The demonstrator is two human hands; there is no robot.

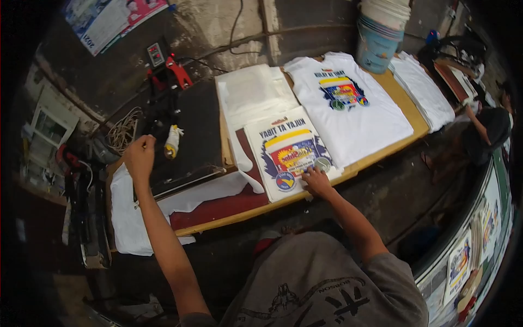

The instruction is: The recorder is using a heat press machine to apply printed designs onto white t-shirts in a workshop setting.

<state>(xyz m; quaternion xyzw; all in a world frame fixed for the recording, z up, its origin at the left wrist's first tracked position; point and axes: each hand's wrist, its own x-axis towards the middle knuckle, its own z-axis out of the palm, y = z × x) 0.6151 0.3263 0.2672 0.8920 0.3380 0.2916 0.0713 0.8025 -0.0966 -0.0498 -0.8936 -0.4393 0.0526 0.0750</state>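
My left hand (140,156) is raised in a closed grip at the front of the black heat press (180,136), apparently on its handle, which I cannot make out. A white shirt (131,218) hangs under the press platen. My right hand (316,180) rests with fingertips on a printed transfer sheet (283,150), at its lower right corner near a round emblem. The sheet carries a mirrored, colourful design. Beyond it lies a white T-shirt (354,109) with the same design printed on the chest.
A stack of white sheets (250,92) lies behind the transfer. Folded white shirts (422,90) sit at the table's right end beside stacked buckets (381,38). Another person (490,128) crouches at the right. Printed sheets (463,261) lie lower right. Rope coils (122,131) sit left of the press.
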